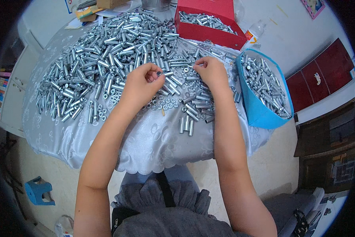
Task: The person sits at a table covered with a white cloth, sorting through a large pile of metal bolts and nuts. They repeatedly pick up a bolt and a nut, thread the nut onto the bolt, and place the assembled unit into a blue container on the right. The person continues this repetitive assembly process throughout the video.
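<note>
- Left hand: fingers curled inward, thumb and forefinger pinched on a small silver nut held just above the table surface. The nut is small in the frame; its detail cannot be made out.
- Right hand: fingers bent down and closed at the tips on a small metal piece at the edge of the parts pile; what exactly is gripped cannot be told, as the knuckles hide it.
- Both hands sit close together at the near side of the pile, apart from each other, forearms entering from the lower edge.
- Loose nuts and washers lie scattered flat on the cloth just below and between the hands.
- Silver metal sleeves, short tubes, heaped across the far and left part of the table; a few lie separate near the right wrist.
- Table covered with a pale patterned cloth with scalloped edge.
- Blue container to the right of the right hand, tilted at the table edge, filled with metal parts.
- Red box beyond the hands, also holding metal parts.
- Small blue stool on the floor at lower left, well apart from the work.
</note>
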`<state>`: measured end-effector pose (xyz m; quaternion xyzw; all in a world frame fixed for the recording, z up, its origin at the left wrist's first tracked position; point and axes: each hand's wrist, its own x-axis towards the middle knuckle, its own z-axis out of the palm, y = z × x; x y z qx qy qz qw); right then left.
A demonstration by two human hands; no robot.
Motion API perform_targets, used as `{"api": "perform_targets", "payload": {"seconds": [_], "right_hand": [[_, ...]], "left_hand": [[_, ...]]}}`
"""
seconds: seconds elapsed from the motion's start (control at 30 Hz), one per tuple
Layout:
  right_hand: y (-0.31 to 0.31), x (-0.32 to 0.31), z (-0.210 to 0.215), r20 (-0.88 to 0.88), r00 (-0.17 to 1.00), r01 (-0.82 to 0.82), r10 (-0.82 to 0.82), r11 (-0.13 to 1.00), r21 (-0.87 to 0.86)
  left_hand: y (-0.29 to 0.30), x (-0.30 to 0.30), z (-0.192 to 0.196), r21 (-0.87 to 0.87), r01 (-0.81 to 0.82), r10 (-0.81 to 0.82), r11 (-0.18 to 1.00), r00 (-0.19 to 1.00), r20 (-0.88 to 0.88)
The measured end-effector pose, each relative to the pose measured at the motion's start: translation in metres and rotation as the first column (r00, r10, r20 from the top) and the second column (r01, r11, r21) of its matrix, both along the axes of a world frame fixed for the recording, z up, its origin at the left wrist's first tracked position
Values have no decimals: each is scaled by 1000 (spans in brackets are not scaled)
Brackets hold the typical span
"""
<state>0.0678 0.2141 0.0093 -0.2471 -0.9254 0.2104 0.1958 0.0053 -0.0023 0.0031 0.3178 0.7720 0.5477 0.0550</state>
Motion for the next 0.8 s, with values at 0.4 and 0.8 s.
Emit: {"api": "perform_targets", "payload": {"seconds": [0.4, 0.8], "right_hand": [[-12, 2, 3, 69, 998, 0, -6, 996, 93], [-9, 1, 2, -190, 979, -39, 75, 981, 190]], "left_hand": [[2, -7, -1, 306, 76, -154, 949, 959, 239], [3, -1, 5, 151, 39, -44, 988, 998, 33]]}}
